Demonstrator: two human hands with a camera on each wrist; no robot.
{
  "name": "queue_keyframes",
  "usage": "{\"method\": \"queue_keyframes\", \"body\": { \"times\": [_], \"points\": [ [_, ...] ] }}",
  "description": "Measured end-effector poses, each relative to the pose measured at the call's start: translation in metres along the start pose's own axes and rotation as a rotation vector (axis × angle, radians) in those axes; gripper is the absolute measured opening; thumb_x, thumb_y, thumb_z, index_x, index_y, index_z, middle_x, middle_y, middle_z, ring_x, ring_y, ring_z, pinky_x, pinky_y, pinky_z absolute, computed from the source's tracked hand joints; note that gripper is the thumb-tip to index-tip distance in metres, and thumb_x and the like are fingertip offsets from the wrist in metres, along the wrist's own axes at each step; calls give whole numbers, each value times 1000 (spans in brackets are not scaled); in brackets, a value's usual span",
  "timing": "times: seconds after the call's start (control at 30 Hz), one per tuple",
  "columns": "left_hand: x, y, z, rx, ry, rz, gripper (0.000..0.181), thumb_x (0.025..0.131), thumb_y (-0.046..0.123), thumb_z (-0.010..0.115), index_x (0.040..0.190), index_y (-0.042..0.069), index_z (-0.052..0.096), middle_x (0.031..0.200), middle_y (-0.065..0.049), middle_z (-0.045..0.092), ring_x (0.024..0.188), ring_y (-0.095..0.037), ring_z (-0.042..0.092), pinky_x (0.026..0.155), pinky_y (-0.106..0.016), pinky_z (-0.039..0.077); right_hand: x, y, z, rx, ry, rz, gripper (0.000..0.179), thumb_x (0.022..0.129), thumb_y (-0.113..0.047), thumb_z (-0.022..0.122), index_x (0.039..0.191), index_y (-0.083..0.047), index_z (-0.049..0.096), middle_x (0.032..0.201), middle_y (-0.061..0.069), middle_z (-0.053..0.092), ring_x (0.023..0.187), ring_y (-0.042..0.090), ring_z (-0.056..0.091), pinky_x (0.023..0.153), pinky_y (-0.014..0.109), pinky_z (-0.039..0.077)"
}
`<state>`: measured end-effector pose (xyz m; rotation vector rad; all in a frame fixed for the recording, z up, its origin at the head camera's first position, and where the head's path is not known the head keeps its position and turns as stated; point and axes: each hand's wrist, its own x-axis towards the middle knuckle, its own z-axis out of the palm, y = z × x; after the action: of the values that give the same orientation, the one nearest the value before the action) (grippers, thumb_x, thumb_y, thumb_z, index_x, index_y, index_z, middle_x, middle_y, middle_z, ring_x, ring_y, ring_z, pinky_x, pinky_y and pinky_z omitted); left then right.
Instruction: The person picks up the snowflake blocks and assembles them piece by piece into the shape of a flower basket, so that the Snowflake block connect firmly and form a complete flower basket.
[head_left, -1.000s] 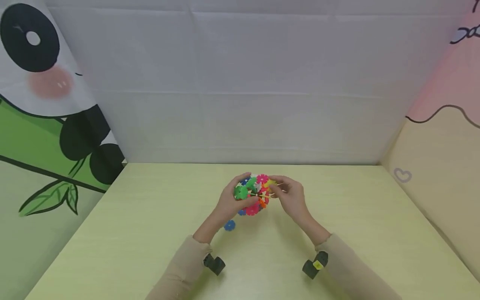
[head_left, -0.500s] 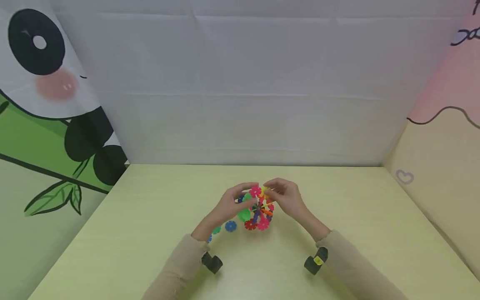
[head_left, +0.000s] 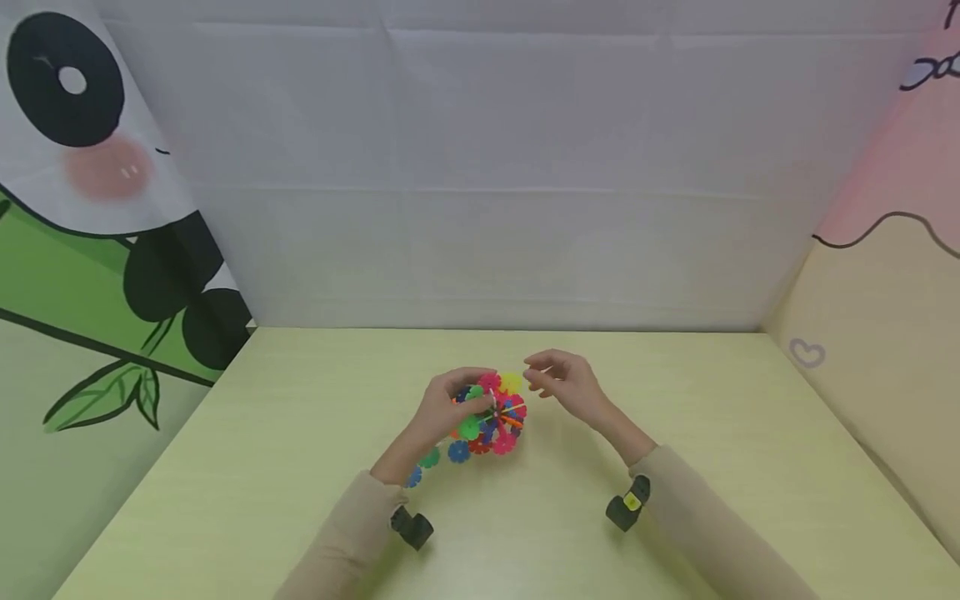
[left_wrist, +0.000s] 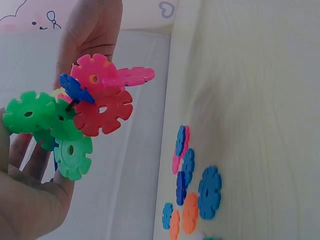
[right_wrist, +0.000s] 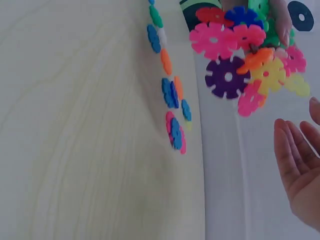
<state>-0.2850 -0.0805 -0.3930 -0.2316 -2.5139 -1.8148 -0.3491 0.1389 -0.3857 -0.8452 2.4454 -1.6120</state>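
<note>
Slightly below the middle of the head view, a cluster of notched plastic discs in many colours, raised above the pale table. Held from its left side in the left hand, with the thumb laid over the near face and the fingers curved around. Just to the right and apart from the cluster, the right hand; at the right edge of its wrist view, fingers close together, thumb separate from them. Toward the upper right of that same view, on the cluster, a purple disc and near it a yellow disc. To the lower left of the cluster in the head view, flat on the table, a blue disc and a green disc. At lower centre of the left wrist view, also an orange disc. Across the upper frame, a creased white backdrop.
</note>
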Motion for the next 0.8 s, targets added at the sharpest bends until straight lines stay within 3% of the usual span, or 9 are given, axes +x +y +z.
{"method": "queue_keyframes", "body": {
  "times": [0.17,0.3,0.4,0.5,0.6,0.7,0.8],
  "points": [
    [-1,-8,-22,-16,57,-29,37,93,10,66,129,4,62,129,-18,65,119,-30,59,99,-35,53,15,28,7,-73,-96,96,30,93,-9,65,118,9,63,103,24,68,87,40,68,70,31,62],
    [-1,-11,-35,-31,85,-48,38,94,10,65,130,2,61,132,-19,63,124,-31,57,97,-28,52,25,47,19,-160,-220,158,32,88,-9,72,116,5,66,98,17,67,83,25,65,67,26,57],
    [-2,-11,-40,-45,92,-69,39,94,11,65,131,3,60,135,-18,62,128,-31,56,101,-33,51,29,52,28,-219,-284,173,34,85,-11,76,115,3,67,100,14,67,88,18,61,71,25,53],
    [-4,-10,-41,-59,100,-76,40,93,12,66,131,4,61,134,-18,62,127,-31,57,102,-37,52,31,53,33,-286,-302,174,34,82,-12,79,112,2,69,102,14,67,93,20,60,80,29,53],
    [-7,-8,-41,-75,116,-42,39,91,17,68,128,5,63,129,-15,65,120,-25,61,95,-31,56,31,51,35,-335,-307,171,31,81,-10,79,108,1,69,103,14,68,97,23,61,85,35,55],
    [-10,-5,-38,-97,122,-3,40,90,21,70,126,5,64,126,-13,67,117,-22,62,92,-25,55,29,46,33,-347,-292,159,27,81,-6,78,105,2,67,102,15,67,95,24,61,84,36,56],
    [-10,-2,-35,-130,109,-6,39,91,16,68,127,1,62,129,-17,65,124,-26,59,98,-26,53,23,38,27,-314,-233,164,20,85,-2,73,103,2,66,99,15,67,88,22,62,77,33,58]
  ]
}}
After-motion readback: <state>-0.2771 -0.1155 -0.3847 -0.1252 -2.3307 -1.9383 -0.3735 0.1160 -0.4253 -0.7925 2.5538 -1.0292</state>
